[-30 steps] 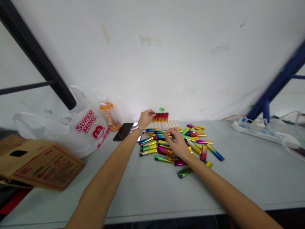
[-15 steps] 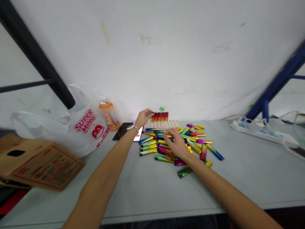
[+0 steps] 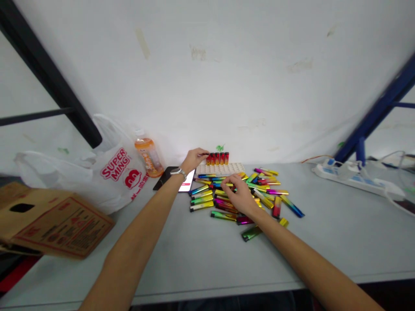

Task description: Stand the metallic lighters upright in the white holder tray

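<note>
Several red lighters [image 3: 222, 159] stand upright in a row at the back edge of a pale tray [image 3: 227, 168] with small holes. My left hand [image 3: 195, 158], wearing a watch, has its fingertips at the top of the leftmost red lighter [image 3: 208, 160], closed on it. Many shiny coloured lighters [image 3: 201, 200] lie loosely in front of the tray. My right hand [image 3: 237, 192] hovers over this pile with thumb and fingertips brought together; whether something small is between them is hidden.
A tablet [image 3: 166, 178] lies left of the tray, near an orange drink bottle [image 3: 149, 156]. A plastic bag [image 3: 113, 177] and cardboard box [image 3: 61, 224] stand farther left. On the right is a power strip [image 3: 359, 178] with cables; a wall rises behind.
My left wrist and forearm have shifted slightly left and down, while the fingertips stay at the leftmost upright lighter. My right hand and the pile look the same.
</note>
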The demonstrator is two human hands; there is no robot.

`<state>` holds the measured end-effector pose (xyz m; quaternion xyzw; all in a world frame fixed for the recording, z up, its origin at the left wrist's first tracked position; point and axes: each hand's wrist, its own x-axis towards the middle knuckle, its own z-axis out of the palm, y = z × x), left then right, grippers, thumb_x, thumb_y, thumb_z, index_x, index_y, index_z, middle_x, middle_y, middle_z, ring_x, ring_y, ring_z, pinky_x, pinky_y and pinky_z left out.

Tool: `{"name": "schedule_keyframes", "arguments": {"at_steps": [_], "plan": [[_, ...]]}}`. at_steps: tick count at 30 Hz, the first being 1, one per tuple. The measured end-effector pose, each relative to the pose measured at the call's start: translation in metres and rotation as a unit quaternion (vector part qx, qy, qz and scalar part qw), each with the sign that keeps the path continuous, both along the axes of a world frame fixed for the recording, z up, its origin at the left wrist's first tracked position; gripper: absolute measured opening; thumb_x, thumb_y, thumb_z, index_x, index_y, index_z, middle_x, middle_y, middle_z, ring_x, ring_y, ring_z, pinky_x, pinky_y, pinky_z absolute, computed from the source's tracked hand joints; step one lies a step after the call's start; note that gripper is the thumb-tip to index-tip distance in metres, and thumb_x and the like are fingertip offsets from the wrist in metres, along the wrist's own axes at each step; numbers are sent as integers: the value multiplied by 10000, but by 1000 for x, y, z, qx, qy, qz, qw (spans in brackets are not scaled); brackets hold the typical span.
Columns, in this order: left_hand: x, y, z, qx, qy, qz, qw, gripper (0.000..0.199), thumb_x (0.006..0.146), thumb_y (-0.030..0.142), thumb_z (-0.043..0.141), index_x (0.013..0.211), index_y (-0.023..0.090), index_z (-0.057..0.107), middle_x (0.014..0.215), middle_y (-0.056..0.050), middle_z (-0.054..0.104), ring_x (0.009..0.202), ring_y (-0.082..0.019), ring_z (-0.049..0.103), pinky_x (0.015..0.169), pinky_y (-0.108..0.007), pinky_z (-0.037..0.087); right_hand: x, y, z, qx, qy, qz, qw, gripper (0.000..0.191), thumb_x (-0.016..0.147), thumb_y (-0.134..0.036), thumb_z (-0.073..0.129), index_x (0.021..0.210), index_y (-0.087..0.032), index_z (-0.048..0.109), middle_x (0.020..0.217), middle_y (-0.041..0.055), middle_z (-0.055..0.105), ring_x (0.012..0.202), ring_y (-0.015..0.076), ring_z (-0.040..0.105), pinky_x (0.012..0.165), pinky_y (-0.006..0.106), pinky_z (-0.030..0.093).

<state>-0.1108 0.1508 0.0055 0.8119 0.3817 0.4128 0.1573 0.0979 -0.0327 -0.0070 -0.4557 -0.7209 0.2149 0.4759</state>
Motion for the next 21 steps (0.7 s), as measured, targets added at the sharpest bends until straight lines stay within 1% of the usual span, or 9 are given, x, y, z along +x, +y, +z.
{"name": "schedule_keyframes", "arguments": {"at_steps": [3,5,9,12,15,17,19,21], "plan": [[0,-3,2,48,71,4,996,263,904,288,543,1055,205,741,1008,-67,683,938,-178,644,922,-327,514,0,0,0,10,-1,-1,1000,130,899,-277,541,821,-199,609,855,39,614,833,188,546,733,304,433],[0,-6,0,84,111,22,990,286,928,264,501,1083,203,732,1036,-71,644,935,-174,625,920,-318,502,1,1,0,20,-6,-6,1000,132,897,-269,544,804,-197,604,845,40,610,834,190,542,749,312,429],[1,-12,-7,125,153,69,978,317,953,210,435,1120,186,704,1097,-77,610,982,-178,591,944,-315,482,4,4,0,35,-19,-17,999,131,892,-247,542,782,-194,592,827,39,594,845,194,537,791,333,425],[5,-17,-8,136,176,94,970,326,937,148,422,1122,183,689,1093,-78,616,1031,-193,567,977,-331,471,7,5,1,39,-50,-13,998,131,889,-227,537,781,-191,601,823,42,594,865,200,539,823,348,422],[12,-26,-4,133,181,113,968,344,898,81,428,1107,180,682,1080,-94,625,1049,-222,556,973,-357,482,11,2,7,43,-119,17,992,101,848,-183,570,760,-188,619,807,42,600,869,205,541,841,358,415],[16,-37,-1,143,164,125,968,356,886,60,421,1116,174,669,1114,-113,618,1076,-244,545,989,-390,477,13,-2,11,42,-167,48,984,75,804,-151,606,745,-190,632,805,42,607,856,205,545,830,352,417],[19,-51,0,161,128,149,967,348,900,81,419,1155,169,639,1191,-124,580,1111,-252,531,1020,-414,461,16,-7,16,37,-207,71,975,61,776,-143,635,744,-193,648,813,46,613,848,208,547,812,347,417],[20,-68,0,159,98,162,969,313,918,127,434,1162,171,624,1207,-121,557,1127,-252,527,1028,-416,460,17,-11,20,32,-246,80,965,27,764,-182,670,745,-200,662,807,50,608,831,213,542,790,346,414]]}}
